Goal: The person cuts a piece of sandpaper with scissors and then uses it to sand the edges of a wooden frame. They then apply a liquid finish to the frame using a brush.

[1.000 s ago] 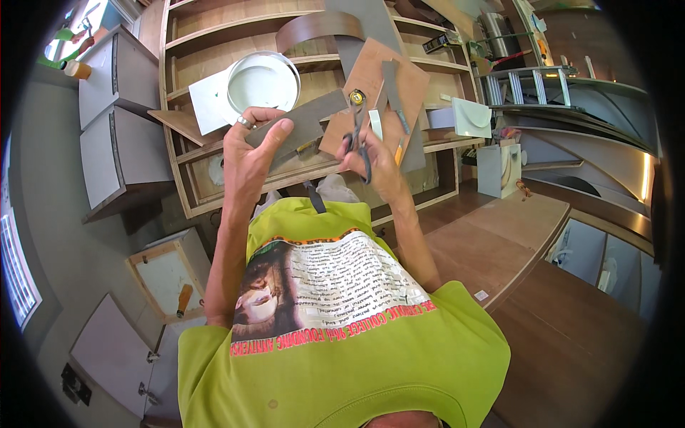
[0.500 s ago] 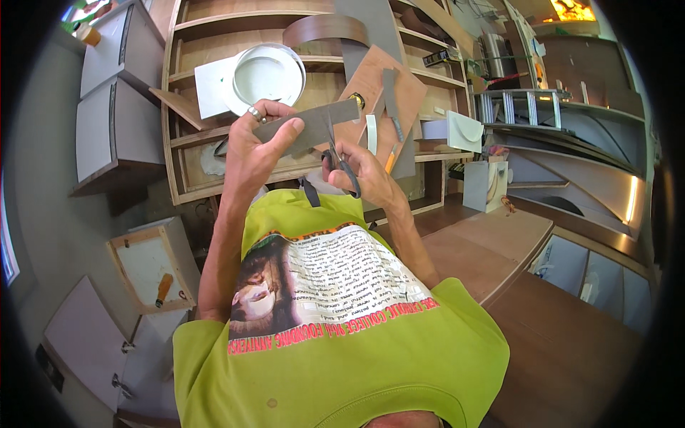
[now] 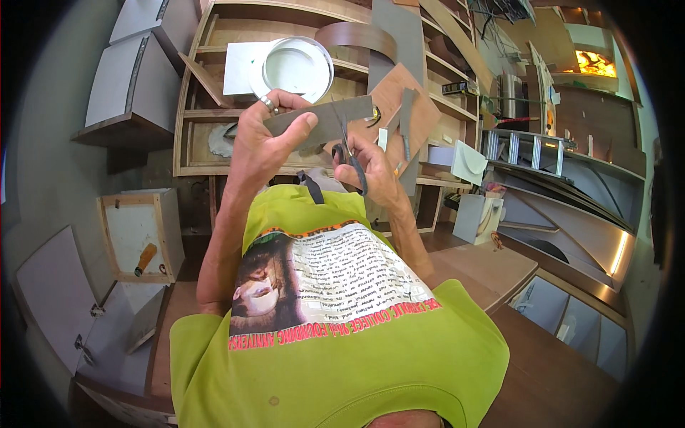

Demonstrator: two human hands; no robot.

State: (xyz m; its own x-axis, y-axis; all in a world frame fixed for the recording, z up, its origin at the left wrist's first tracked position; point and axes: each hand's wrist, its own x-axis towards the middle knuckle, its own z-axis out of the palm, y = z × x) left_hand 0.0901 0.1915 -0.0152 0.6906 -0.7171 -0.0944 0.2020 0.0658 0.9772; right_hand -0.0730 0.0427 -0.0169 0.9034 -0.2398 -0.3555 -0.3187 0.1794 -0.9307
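Firstly, one dark grey strip (image 3: pixel 325 127) is held above the near edge of the wooden frame (image 3: pixel 203 171), pinched between thumb and fingers of the left hand (image 3: pixel 267 139). Next, one pair of scissors (image 3: pixel 354 171), dark-handled: fingers of the right hand (image 3: pixel 374 171) curl round the handles, blades crossing the strip near its right end. Also, one white roll (image 3: pixel 292 68) lies nearer the frame's left edge than its right.

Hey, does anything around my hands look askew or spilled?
The brown board beyond your right hand looks askew: it lies at an angle to the wooden frame beneath. I see no spill.
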